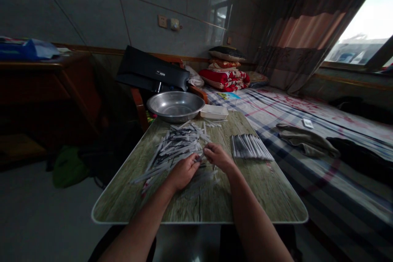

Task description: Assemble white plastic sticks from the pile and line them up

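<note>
Over the middle of the table, my left hand (183, 172) and my right hand (217, 157) almost meet, both closed in a pinch. A slim grey stick (200, 157) shows between their fingertips; its detail is too small to make out. Beneath and left of my hands spreads a loose pile of thin white and dark sticks (176, 147), possibly plastic tubes, lying in many directions. To the right of my right hand, a neat row of similar sticks (250, 147), pale with dark far ends, lies side by side.
A wood-patterned table (211, 208) stands before me. At its far end are a wide metal basin (175, 106) and a shallow white tray (214, 112). A bed (264, 106) with a checked sheet adjoins on the right; a dark wooden desk (66, 69) stands left.
</note>
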The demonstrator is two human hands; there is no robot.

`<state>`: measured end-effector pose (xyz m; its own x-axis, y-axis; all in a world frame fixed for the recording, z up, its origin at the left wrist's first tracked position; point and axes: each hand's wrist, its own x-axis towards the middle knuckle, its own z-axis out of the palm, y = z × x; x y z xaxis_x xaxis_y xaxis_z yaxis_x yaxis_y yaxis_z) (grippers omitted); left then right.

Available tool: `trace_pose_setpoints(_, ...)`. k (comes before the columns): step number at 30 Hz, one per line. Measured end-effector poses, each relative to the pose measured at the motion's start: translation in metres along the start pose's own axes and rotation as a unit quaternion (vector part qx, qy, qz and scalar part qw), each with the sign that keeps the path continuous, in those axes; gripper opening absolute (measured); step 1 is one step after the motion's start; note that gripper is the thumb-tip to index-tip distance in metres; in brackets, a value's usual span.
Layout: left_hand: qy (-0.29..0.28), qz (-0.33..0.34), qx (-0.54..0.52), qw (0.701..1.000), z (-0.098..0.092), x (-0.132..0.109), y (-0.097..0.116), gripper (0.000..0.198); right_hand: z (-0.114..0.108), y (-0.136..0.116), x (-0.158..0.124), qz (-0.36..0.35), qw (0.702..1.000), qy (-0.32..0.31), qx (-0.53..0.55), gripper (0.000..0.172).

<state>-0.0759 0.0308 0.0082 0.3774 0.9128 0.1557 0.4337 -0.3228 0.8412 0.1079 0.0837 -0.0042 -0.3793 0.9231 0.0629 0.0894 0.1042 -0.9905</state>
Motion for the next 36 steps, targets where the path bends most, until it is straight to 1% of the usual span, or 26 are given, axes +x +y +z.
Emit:
trace_pose_setpoints(3, -0.002, 0.003, 0.004, 1.000, 0.000, -0.001, 0.001, 0.018, 0.000, 0.002, 0.001, -0.023, 0.998, 0.017, -0.061, 0.043)
trace_pose_setpoints(5, -0.004, 0.006, 0.000, 1.000, 0.000, 0.000, 0.002, 0.018, 0.000, 0.001, 0.001, -0.028, 0.998, 0.024, -0.056, 0.048)
trace_pose_setpoints(7, -0.001, 0.007, -0.005, 1.000, -0.001, 0.001, 0.003, 0.018, 0.000, -0.001, 0.000, -0.020, 0.999, 0.021, -0.017, 0.047)
trace_pose_setpoints(10, 0.003, 0.001, -0.008, 1.000, -0.003, 0.001, 0.002, 0.016, 0.003, -0.004, -0.002, 0.006, 0.999, -0.008, 0.049, 0.039)
trace_pose_setpoints(12, -0.001, -0.001, -0.010, 1.000, -0.003, 0.001, 0.000, 0.016, 0.003, -0.002, -0.002, 0.015, 0.998, -0.028, 0.056, 0.037)
trace_pose_setpoints(14, -0.005, 0.003, -0.006, 1.000, -0.002, 0.001, -0.001, 0.017, 0.003, 0.002, 0.000, 0.015, 0.998, -0.035, 0.040, 0.039)
trace_pose_setpoints(18, 0.000, 0.007, 0.012, 1.000, -0.002, 0.000, 0.000, 0.019, 0.000, 0.009, 0.003, 0.015, 1.000, -0.019, -0.014, 0.049)
trace_pose_setpoints(20, 0.003, 0.006, 0.009, 1.000, -0.002, 0.000, 0.001, 0.019, 0.001, 0.010, 0.003, 0.019, 1.000, 0.002, -0.002, 0.052)
trace_pose_setpoints(22, 0.002, 0.003, 0.003, 1.000, -0.003, 0.001, 0.002, 0.017, 0.002, 0.007, 0.002, 0.022, 0.998, 0.012, 0.050, 0.047)
trace_pose_setpoints(24, -0.002, 0.000, 0.000, 1.000, -0.004, 0.001, 0.002, 0.018, 0.003, 0.004, 0.001, 0.024, 0.995, -0.002, 0.098, 0.039)
trace_pose_setpoints(26, -0.002, -0.001, 0.005, 1.000, -0.004, 0.001, 0.003, 0.019, 0.004, 0.001, 0.000, 0.028, 0.993, -0.020, 0.117, 0.033)
trace_pose_setpoints(29, -0.003, 0.004, 0.037, 0.999, -0.003, 0.000, 0.002, 0.022, 0.003, 0.002, 0.000, 0.040, 0.994, -0.027, 0.100, 0.035)
trace_pose_setpoints(34, 0.018, -0.013, 0.172, 0.985, 0.002, 0.000, 0.001, 0.031, 0.001, 0.006, 0.001, 0.027, 0.999, -0.018, 0.035, 0.045)
trace_pose_setpoints(36, 0.029, -0.017, 0.190, 0.981, 0.004, 0.000, 0.002, 0.032, -0.002, 0.004, 0.002, 0.034, 0.999, -0.007, 0.018, 0.046)
